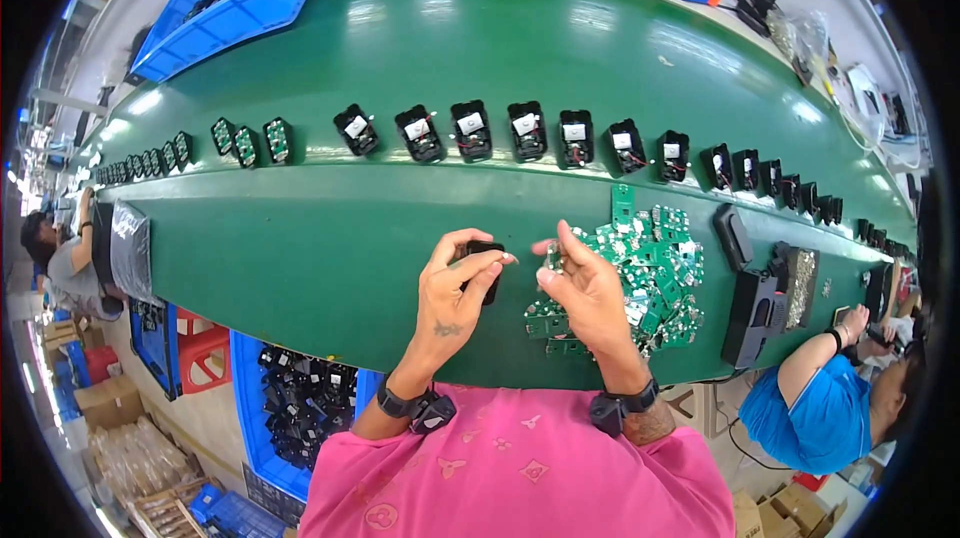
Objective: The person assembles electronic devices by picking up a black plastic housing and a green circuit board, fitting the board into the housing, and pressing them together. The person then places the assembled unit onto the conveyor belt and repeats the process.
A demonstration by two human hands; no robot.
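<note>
My left hand (452, 290) is closed round a black plastic housing (484, 272), its fingers hiding much of it. A small pale piece (508, 258) shows at the tips of its thumb and forefinger. Just to the right, my right hand (588, 288) is closed on what looks like a small circuit board (552, 256), seen nearly edge-on between thumb and fingers. The two hands are apart, above the green bench (300, 238). Beside and partly under my right hand lies a loose pile of green circuit boards (660, 268).
Black housings (527, 131) with wires stand in a long row across the bench; those at left hold green boards (277, 141). A dark box-shaped device (750, 318) lies right. Blue crates (230, 3) are at far left and below (255, 428). Co-workers (825, 393) sit at both sides.
</note>
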